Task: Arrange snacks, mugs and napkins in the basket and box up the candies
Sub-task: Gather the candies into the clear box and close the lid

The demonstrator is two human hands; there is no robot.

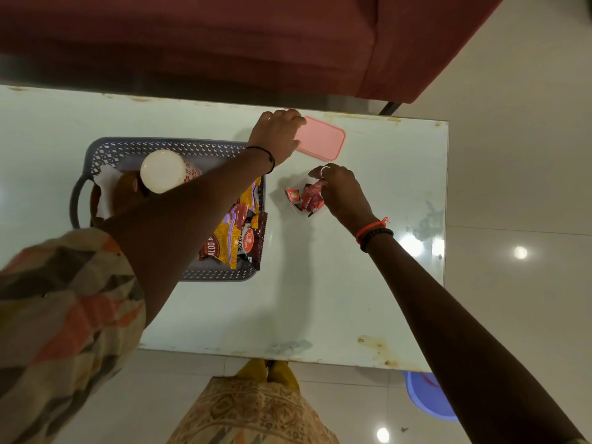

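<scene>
A grey perforated basket [166, 145] sits on the pale glass table [352, 283]. It holds a white mug [165, 171] lying on its side, a white napkin [107, 187] and several snack packets [238, 232]. My left hand [277, 133] reaches across the basket and rests its fingers on the left edge of a flat pink lid [323, 139] near the far table edge. My right hand [341, 190] pinches red-wrapped candies [306, 197] piled in a clear box on the table. The box itself is hard to make out.
A dark red sofa [256, 43] stands just beyond the far table edge. On the tiled floor by the table's near right corner is a blue plastic tub [429, 395]. My feet [272, 370] show below the near edge.
</scene>
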